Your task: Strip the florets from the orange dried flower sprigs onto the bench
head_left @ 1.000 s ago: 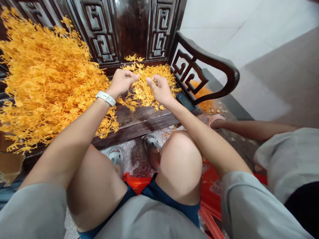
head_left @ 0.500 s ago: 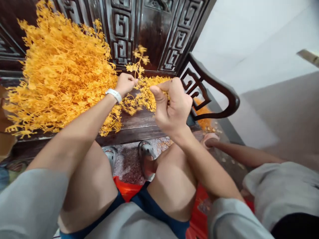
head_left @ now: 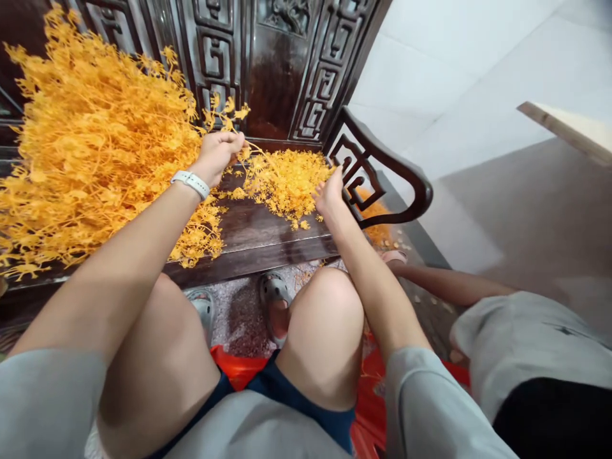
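Observation:
My left hand (head_left: 217,153), with a white watch band on the wrist, is closed on an orange plastic sprig (head_left: 224,113) that sticks up beside a big heap of orange sprigs (head_left: 90,153). My right hand (head_left: 329,194) reaches down into a smaller pile of orange pieces (head_left: 284,182) on the dark wooden bench seat (head_left: 253,233). Its fingers are buried in the pile, so I cannot see whether they hold anything.
The bench has a carved dark back (head_left: 268,64) and a curved armrest (head_left: 382,172) at the right. My knees and grey sandals (head_left: 272,293) are below, over a red stool (head_left: 243,363). Another person's arm (head_left: 449,284) and grey sleeve lie at the right.
My right hand dropped from in front of me down into the small pile. My left hand moved left toward the big heap, still gripping a sprig.

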`<state>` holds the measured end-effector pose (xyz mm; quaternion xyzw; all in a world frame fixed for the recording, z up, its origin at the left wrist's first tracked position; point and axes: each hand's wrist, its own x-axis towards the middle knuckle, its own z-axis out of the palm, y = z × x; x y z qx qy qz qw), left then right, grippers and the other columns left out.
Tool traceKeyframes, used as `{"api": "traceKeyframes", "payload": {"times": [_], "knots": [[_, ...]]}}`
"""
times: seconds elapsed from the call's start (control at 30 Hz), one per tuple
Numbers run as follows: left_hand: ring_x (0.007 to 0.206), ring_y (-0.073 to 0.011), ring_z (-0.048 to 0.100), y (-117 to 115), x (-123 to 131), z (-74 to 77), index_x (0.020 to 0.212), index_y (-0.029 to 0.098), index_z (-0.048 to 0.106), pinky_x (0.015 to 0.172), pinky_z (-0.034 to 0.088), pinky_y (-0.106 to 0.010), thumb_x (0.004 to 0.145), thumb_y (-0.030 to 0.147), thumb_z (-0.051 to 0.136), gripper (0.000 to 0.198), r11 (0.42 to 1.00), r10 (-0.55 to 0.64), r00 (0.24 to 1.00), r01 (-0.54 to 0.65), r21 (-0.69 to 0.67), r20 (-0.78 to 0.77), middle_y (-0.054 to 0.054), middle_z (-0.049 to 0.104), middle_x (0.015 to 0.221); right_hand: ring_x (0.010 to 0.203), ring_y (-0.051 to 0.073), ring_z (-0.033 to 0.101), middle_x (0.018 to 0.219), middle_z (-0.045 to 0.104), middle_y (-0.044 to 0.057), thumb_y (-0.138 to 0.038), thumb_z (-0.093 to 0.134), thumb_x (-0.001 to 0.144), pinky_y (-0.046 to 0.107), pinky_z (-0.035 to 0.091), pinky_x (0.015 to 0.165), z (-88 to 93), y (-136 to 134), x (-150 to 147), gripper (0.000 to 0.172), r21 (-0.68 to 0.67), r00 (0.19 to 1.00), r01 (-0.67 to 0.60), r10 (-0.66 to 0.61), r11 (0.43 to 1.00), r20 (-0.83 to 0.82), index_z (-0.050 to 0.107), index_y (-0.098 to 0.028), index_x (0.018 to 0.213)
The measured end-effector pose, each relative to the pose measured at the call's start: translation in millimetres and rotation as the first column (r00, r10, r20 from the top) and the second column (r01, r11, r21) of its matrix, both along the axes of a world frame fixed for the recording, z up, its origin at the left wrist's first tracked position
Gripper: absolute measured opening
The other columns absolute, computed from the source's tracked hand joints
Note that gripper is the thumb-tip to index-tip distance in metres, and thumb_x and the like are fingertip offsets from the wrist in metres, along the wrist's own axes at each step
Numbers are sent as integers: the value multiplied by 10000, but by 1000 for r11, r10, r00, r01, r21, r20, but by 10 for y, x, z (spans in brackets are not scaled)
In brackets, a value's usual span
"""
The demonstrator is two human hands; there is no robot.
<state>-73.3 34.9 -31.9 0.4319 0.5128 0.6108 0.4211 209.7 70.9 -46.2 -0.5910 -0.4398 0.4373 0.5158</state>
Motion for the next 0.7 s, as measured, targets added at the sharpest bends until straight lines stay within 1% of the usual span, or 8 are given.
{"api": "traceKeyframes", "payload": {"times": [0.07, 0.13, 0.2, 0.3, 0.4, 0.5, 0.6, 0.7], "knots": [[582, -98, 432, -8, 45, 39, 772, 220, 679, 710, 534, -297, 1002, 316, 728, 254, 1000, 4, 999, -4, -5, 38, 5, 559, 707, 993, 248, 661, 1249, 648, 151, -800, 412, 1001, 380, 593, 768, -132, 27, 28, 661, -160, 985, 118, -136, 980, -108, 593, -261, 1339], [593, -101, 467, -17, 88, 67, 801, 223, 675, 728, 555, -304, 997, 318, 728, 225, 1000, 3, 998, -2, -6, 55, 6, 571, 723, 981, 244, 683, 1232, 651, 145, -771, 495, 968, 362, 599, 746, -177, 1, 5, 639, -169, 975, 108, -137, 980, -175, 572, -259, 1342], [623, -114, 528, -21, 119, 76, 817, 228, 673, 742, 568, -317, 991, 330, 731, 210, 1000, -6, 998, 7, -17, 63, -8, 619, 759, 967, 238, 695, 1197, 656, 131, -689, 565, 948, 355, 604, 748, -156, -61, -48, 562, -99, 974, 43, -64, 994, -216, 560, -257, 1307], [744, -160, 657, -15, 157, 68, 849, 253, 680, 774, 583, -332, 986, 381, 737, 196, 999, -19, 994, 24, -49, 105, -29, 695, 803, 917, 195, 685, 1145, 666, 103, -417, 634, 901, 317, 597, 779, -74, -235, -154, 366, -83, 956, -107, 80, 991, -283, 556, -233, 1207], [895, -190, 727, -33, 254, 71, 939, 293, 712, 821, 604, -333, 974, 411, 755, 131, 996, -46, 978, 62, -71, 204, -27, 771, 881, 867, 163, 671, 1097, 684, 84, -267, 686, 799, 293, 592, 827, 7, -466, -299, 389, -115, 870, -382, 315, 917, -379, 567, -203, 1163], [932, -170, 741, -125, 456, 103, 939, 287, 716, 837, 609, -314, 961, 366, 774, 100, 992, -70, 965, 94, -84, 253, -19, 812, 986, 951, 199, 694, 1134, 711, 100, -469, 733, 847, 350, 613, 918, 68, -593, -453, 480, -75, 812, -465, 391, 882, -434, 567, -214, 1219], [861, -163, 736, -273, 702, 134, 841, 248, 727, 828, 597, -325, 879, 362, 871, 187, 977, -177, 964, 197, -82, 199, -38, 812, 964, 1144, 259, 708, 1233, 712, 140, -725, 611, 930, 423, 626, 974, 82, -541, -528, 620, -43, 861, -330, 282, 943, -423, 558, -230, 1299], [829, -191, 722, -397, 892, 131, 756, 214, 757, 844, 582, -361, 746, 371, 976, 269, 946, -323, 946, 323, -27, 20, -63, 801, 879, 1175, 274, 721, 1209, 709, 148, -776, 467, 1006, 419, 647, 898, 48, -415, -505, 631, -16, 875, -193, 164, 981, -456, 558, -226, 1302]]}}
